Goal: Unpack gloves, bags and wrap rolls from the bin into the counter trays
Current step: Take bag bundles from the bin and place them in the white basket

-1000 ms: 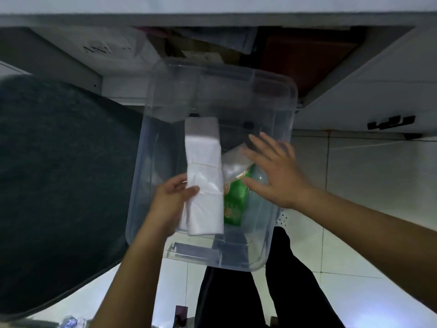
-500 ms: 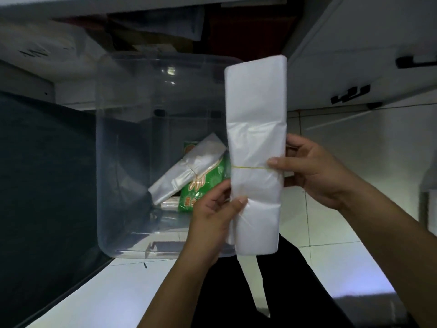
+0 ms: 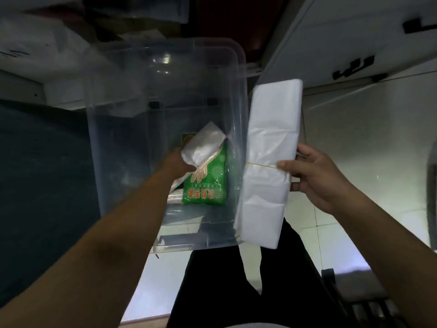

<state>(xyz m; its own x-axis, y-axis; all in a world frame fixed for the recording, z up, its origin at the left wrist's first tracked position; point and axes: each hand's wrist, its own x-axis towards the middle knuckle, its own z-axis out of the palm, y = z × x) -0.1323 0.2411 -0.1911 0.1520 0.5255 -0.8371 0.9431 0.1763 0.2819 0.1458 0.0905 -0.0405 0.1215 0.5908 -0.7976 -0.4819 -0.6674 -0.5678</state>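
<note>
The right hand (image 3: 314,178) grips a folded white stack of plastic bags (image 3: 268,162), bound by a yellow rubber band (image 3: 261,165), held upright just right of the clear plastic bin (image 3: 123,129) at frame centre. The left hand (image 3: 176,163) reaches into the bin and grasps a smaller silvery bag bundle (image 3: 203,144) lying over a green glove packet (image 3: 208,183) on the bin's floor.

We see right hand (image 3: 316,176) gripping white bag bundle (image 3: 267,162) at its yellow band, frame centre-right, outside clear bin (image 3: 123,129). Left hand (image 3: 175,162) reaches into bin, touching silvery packet (image 3: 203,145) lying on green glove pack (image 3: 208,183). Black trousers at bottom centre.
</note>
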